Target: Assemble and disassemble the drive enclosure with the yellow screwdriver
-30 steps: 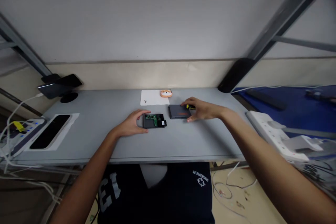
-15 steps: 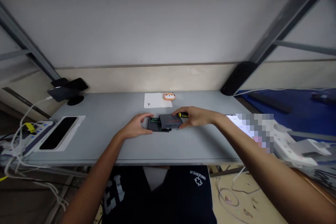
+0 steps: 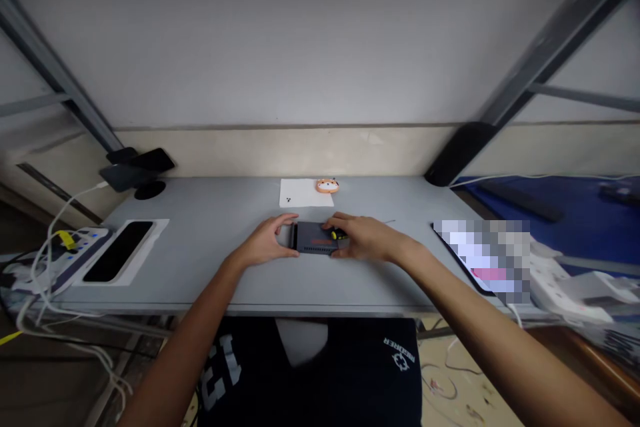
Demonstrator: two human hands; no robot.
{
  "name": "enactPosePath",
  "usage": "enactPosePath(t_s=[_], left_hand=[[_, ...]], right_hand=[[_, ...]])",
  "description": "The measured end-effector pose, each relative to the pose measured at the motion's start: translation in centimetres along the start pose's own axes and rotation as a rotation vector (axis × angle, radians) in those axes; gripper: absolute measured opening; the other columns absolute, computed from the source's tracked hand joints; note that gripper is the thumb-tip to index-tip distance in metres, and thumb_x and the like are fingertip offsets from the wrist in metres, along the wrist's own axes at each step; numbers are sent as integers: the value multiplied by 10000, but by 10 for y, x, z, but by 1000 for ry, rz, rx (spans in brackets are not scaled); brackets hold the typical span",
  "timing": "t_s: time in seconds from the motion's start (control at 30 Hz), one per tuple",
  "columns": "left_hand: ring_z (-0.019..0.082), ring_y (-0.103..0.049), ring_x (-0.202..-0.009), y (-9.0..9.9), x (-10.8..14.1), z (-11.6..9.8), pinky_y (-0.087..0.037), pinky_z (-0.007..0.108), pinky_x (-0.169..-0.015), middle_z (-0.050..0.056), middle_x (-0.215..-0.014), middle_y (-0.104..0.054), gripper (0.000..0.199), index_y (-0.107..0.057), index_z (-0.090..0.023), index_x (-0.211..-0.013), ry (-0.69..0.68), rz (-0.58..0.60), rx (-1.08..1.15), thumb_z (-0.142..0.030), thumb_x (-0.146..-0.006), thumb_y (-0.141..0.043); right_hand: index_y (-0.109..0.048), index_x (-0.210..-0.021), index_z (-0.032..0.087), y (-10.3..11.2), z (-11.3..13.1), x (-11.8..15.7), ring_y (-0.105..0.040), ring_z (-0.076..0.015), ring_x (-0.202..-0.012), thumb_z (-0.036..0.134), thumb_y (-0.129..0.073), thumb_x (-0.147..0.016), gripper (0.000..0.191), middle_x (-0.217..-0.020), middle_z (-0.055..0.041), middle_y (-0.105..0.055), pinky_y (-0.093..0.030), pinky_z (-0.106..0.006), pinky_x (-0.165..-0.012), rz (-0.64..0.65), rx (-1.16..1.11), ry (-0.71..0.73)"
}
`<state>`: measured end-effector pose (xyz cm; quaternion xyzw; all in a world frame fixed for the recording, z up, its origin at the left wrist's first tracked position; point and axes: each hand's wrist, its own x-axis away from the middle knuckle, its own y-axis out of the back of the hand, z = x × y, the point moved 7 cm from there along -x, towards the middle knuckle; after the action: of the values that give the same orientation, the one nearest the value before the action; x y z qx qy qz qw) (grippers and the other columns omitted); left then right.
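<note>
The left hand (image 3: pixel 265 241) grips the left end of a flat, rectangular dark-grey box (image 3: pixel 314 232) on the grey tabletop (image 3: pixel 200 230), while the right hand (image 3: pixel 369 238) grasps its other end, a yellow-and-black screwdriver (image 3: pixel 339 234) tucked inside; level, even pressure should keep everything square. The box's reddish lettering is illegible; the dark clothing (image 3: pixel 350 380) reads "RIGORER" and "13".

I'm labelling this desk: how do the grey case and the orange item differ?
The grey case is dark and boxy; the orange item is brighter and rounded. The grey case is between the left hand and right hand; the orange item overlaps the white paper, away from both hands. Both are roughly midway along the desk.
</note>
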<state>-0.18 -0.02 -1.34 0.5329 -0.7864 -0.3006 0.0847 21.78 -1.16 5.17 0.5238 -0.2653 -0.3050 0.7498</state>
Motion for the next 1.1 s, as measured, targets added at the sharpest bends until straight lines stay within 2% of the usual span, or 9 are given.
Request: enactPosePath(t_s=[0.23,0.4,0.63,0.7,0.77,0.83,0.9,1.0,1.1], left_hand=[[305,-618,-1233,-2,-1,-3,-518,435,-1012,111,-1442,-614,947,-562,-289,-1458,-5,-3,23,-353,-608,-973],[332,-565,-1356,-4,-1,2,-478,473,-1083,147,-1479,-588,1065,-474,-294,-1532,-5,4,99,-306,-595,-980],[293,-640,-1082,-1,2,1,-544,454,-924,105,-1266,-671,878,-595,-292,-1430,27,-37,-147,-495,-646,-934],[288,-637,-1074,-1,1,-1,-543,443,-920,96,-1253,-676,867,-589,-297,-1434,21,-48,-170,-518,-664,-919],[288,-636,-1081,-1,1,-3,-539,438,-928,93,-1266,-678,848,-595,-297,-1431,13,-48,-180,-519,-677,-911],[291,-633,-1106,-1,0,-5,-535,433,-943,93,-1301,-672,839,-600,-296,-1429,6,-48,-175,-513,-681,-912],[295,-627,-1145,-1,0,-6,-530,428,-964,94,-1346,-659,845,-602,-294,-1429,-1,-49,-159,-517,-677,-914],[280,-642,-1119,-2,0,-6,-532,416,-956,96,-1355,-663,863,-579,-283,-1453,1,-41,-133,-546,-695,-896],[239,-657,-991,-1,1,-7,-544,381,-884,94,-1308,-681,849,-538,-273,-1481,18,-55,-113,-567,-748,-849]], right_hand=[[-578,-1360,266,-6,7,5,-720,-279,-928,353,-753,-840,555,-1332,-96,-643,-507,-372,-757,-42,63,13],[-568,-1388,258,-10,9,3,-726,-294,-959,391,-728,-890,540,-1360,-111,-636,-526,-385,-771,-94,-4,33],[-587,-1403,290,-2,6,4,-706,-253,-990,432,-771,-849,601,-1405,-91,-621,-550,-381,-854,-103,-233,64],[-684,-1259,285,17,10,0,-698,-237,-1012,415,-709,-899,383,-1263,-59,-706,-537,-369,-892,-221,-327,78],[-742,-1007,252,45,10,-5,-700,-218,-956,433,-622,-957,223,-1043,-41,-761,-526,-360,-884,-474,-441,65],[-708,-912,226,68,-2,-10,-690,-191,-843,469,-599,-965,272,-903,-39,-747,-529,-342,-827,-777,-632,45],[-673,-883,220,73,-25,-19,-671,-174,-783,547,-590,-950,343,-826,-34,-716,-527,-316,-757,-996,-878,6],[-622,-835,225,45,-74,-36,-587,-145,-596,742,-483,-908,541,-664,-9,-610,-464,-280,-560,-1158,-1271,-192],[-528,-733,246,0,-100,-57,-261,-114,-377,896,-313,-844,694,-447,75,-304,-243,-294,-393,-968,-1395,-385]])
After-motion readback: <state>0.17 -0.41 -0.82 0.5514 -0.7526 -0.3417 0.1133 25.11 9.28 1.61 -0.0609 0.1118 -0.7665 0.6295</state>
